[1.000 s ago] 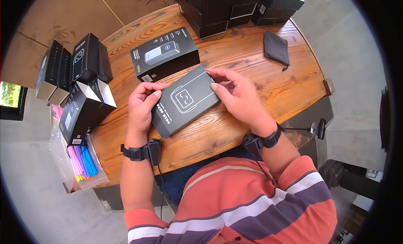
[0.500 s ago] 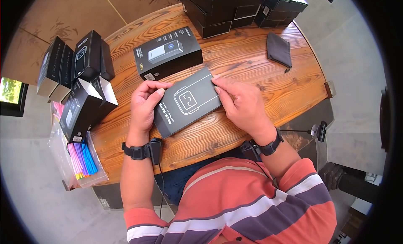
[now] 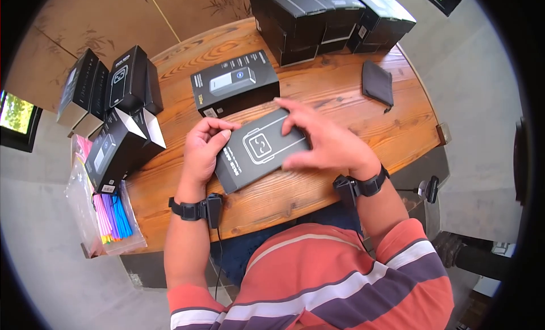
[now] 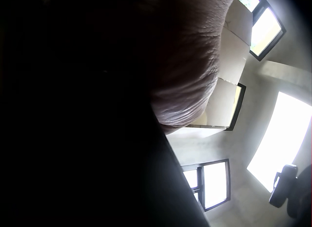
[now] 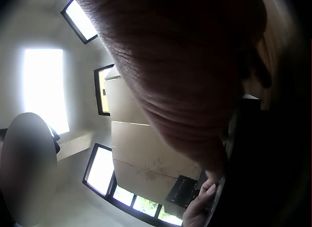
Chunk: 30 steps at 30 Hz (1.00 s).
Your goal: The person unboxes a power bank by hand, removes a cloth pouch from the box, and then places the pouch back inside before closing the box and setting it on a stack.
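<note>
A flat black box (image 3: 262, 149) with a white line-drawn smiling face lies tilted in front of the person, close over the wooden table (image 3: 261, 205). My left hand (image 3: 203, 151) grips its left edge, thumb on top and the other fingers partly hidden. Over the right end, my right hand (image 3: 335, 141) has its thumb and fingers spread apart, overlapping the printed face of the box. In the right wrist view, the heel of the right hand (image 5: 165, 90) covers much of the picture, with left fingers (image 5: 200, 202) beyond it. A dark shape fills half the left wrist view.
Just behind stands a larger black box (image 3: 235, 86) with a pictured device. Several black boxes (image 3: 128, 83) stand at the left, above a plastic bag of coloured sticks (image 3: 113, 216). More black boxes (image 3: 306, 29) are stacked at the back; a dark pouch (image 3: 377, 85) lies at the right.
The right hand has let go of the box's right end, its thumb and fingers parting over the top. The left hand keeps its grip. The head view has shifted slightly.
</note>
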### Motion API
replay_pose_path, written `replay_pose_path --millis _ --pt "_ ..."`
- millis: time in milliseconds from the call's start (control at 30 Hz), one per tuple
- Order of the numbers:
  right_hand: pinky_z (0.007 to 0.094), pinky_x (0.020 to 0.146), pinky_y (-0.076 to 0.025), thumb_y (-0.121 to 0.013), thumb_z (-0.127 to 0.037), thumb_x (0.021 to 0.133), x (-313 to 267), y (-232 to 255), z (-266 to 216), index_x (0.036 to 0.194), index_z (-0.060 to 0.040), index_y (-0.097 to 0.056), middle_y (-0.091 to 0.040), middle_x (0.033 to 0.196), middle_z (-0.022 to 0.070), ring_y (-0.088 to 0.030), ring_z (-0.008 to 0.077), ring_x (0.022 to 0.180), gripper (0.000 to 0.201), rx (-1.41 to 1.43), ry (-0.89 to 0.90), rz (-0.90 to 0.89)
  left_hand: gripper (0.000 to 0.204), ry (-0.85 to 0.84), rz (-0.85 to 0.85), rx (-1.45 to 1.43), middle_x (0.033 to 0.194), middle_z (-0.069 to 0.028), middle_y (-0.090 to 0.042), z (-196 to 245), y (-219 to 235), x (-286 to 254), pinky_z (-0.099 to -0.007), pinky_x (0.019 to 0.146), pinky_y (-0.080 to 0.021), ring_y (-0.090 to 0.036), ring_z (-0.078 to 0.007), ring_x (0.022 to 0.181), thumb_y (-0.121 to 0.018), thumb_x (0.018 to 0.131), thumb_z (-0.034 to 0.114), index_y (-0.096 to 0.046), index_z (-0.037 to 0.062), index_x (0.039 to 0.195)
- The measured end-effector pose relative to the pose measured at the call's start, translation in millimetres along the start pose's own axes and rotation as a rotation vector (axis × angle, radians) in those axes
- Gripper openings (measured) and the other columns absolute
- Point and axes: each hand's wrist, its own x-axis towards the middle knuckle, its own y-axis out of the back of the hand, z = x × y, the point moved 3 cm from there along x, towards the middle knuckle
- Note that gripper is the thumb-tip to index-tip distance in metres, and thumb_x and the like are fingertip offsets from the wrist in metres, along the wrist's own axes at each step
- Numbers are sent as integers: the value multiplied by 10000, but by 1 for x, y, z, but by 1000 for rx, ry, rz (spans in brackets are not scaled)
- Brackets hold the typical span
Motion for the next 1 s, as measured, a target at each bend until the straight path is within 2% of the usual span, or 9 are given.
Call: replay_pose_path --millis 100,367,467,567,700,767,833,867,1000 --pt "453 1207 -467 -1025 -166 731 3 5 -2 1214 -113 -624 -408 1741 248 -502 453 1539 629 17 15 -120 127 -13 -17 -4 1207 -173 -816 0 -1 0 -302 976 -601 -750 -141 1031 -704 1044 20 -701 -23 1163" --pt "439 1124 -511 -1031 -162 708 -2 8 -10 1184 -116 -619 -523 1562 199 -579 419 1393 632 -42 -9 -103 116 -5 41 -71 1105 -142 -816 -7 4 1 -314 932 -623 -773 -172 976 -693 1054 29 -704 -7 1164" --pt "442 1123 -519 -1023 -160 696 -11 10 -16 1165 -112 -619 -525 1563 190 -577 429 1396 621 -51 -70 -87 153 -214 294 -33 1002 -81 -798 -5 15 1 -245 800 -581 -755 -136 908 -687 1084 53 -688 11 1231" --pt "446 1118 -526 -1014 -147 686 -25 19 -12 1149 -108 -617 -536 1561 186 -582 440 1391 611 -34 -145 -82 288 -237 517 71 920 -54 -768 2 30 4 -218 734 -558 -730 -113 836 -693 1099 101 -619 16 1364" --pt "434 1126 -512 -1015 -118 673 -49 41 -6 1110 -103 -603 -570 1538 179 -604 421 1363 601 -131 -75 26 454 44 398 -10 852 -51 -734 5 26 11 -252 632 -600 -733 -144 743 -741 1111 228 -557 13 1466" --pt "430 1134 -500 -1019 -118 667 -64 56 1 1113 -102 -606 -574 1532 165 -606 391 1376 608 -69 -185 45 468 93 362 -28 852 -59 -739 10 17 11 -254 619 -610 -743 -147 747 -738 1118 255 -547 18 1473" --pt "420 1134 -495 -1022 -118 659 -77 66 4 1123 -99 -612 -584 1517 157 -606 352 1371 620 -107 -208 71 400 169 232 33 871 -67 -753 7 10 14 -254 649 -628 -756 -148 766 -727 1126 250 -578 27 1423" --pt "417 1130 -498 -1023 -123 657 -82 73 4 1127 -97 -615 -588 1512 157 -607 345 1356 623 -112 -260 92 270 182 231 72 899 -67 -767 4 12 14 -250 686 -641 -769 -142 819 -714 1133 241 -635 52 1308" --pt "413 1110 -506 -1020 -136 658 -95 87 9 1126 -90 -615 -586 1511 144 -608 313 1323 621 -116 -357 173 191 147 243 76 918 -56 -773 -3 13 14 -258 723 -642 -772 -138 873 -713 1138 255 -665 77 1185"
